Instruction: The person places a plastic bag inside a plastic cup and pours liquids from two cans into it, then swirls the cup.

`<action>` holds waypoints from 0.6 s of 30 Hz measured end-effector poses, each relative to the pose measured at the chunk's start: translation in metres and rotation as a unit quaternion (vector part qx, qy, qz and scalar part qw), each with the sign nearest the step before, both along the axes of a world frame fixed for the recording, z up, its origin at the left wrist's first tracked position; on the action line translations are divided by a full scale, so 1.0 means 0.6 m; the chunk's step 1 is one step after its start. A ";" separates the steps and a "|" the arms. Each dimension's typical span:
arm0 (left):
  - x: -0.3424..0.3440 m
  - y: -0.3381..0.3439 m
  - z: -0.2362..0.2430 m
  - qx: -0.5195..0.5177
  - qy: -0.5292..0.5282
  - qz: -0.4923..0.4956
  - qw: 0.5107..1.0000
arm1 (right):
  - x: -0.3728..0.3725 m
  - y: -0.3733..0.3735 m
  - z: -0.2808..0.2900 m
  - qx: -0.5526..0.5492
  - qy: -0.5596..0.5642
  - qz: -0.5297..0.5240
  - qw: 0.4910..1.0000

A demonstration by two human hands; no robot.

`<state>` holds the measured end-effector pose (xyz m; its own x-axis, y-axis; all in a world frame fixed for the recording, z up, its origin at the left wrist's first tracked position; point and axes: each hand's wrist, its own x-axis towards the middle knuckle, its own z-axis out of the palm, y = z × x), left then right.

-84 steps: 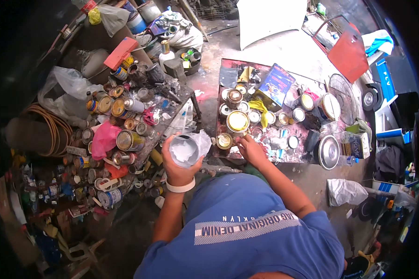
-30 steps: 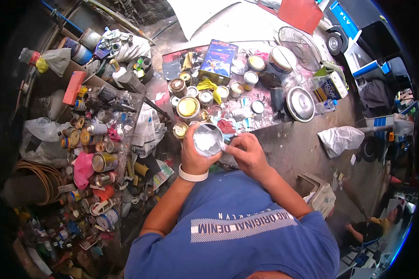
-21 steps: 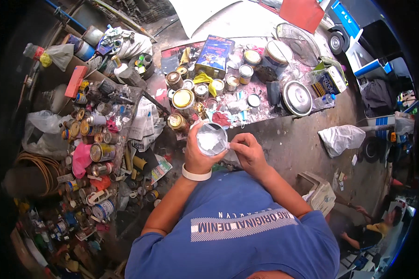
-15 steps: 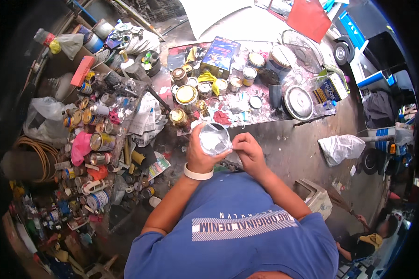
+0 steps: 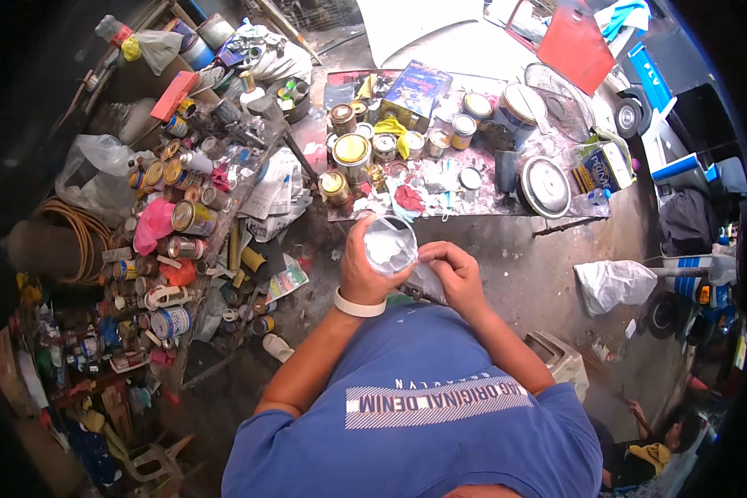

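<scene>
My left hand (image 5: 363,274) is wrapped around a round container (image 5: 390,242) with white material inside and clear plastic at its rim. Just right of it, my right hand (image 5: 461,278) has thumb and fingers pinched on the clear plastic (image 5: 426,272), which hangs from the container's right side. Beyond both hands, paint cans stand on a stained table (image 5: 337,212), among them a yellow-lidded can (image 5: 352,149), a large round metal lid (image 5: 544,184) and a blue rectangular tin (image 5: 415,93).
A crowded bench of cans, bags and scraps (image 5: 193,216) fills my left. A white panel (image 5: 419,29) and red panel (image 5: 574,46) stand at the back. At right lie a white bag (image 5: 614,285) and a beige chair (image 5: 564,365); a person (image 5: 651,456) is at the lower right.
My right hand left the cans on the table and came to the container's right edge, then drew slightly rightward with the plastic. My left hand kept hold of the container. The view shifted.
</scene>
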<state>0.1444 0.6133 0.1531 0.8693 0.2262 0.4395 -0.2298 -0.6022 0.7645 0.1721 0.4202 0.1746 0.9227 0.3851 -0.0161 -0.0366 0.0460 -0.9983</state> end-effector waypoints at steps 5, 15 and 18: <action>-0.024 -0.002 -0.023 -0.004 0.009 0.005 1.000 | -0.017 0.014 0.034 -0.079 -0.075 -0.024 0.994; -0.056 -0.023 -0.049 -0.004 0.017 0.011 1.000 | -0.030 0.014 0.034 -0.260 -0.354 0.004 0.898; -0.065 -0.026 -0.053 -0.012 0.027 0.018 0.999 | -0.037 0.016 0.035 -0.255 -0.376 0.009 0.891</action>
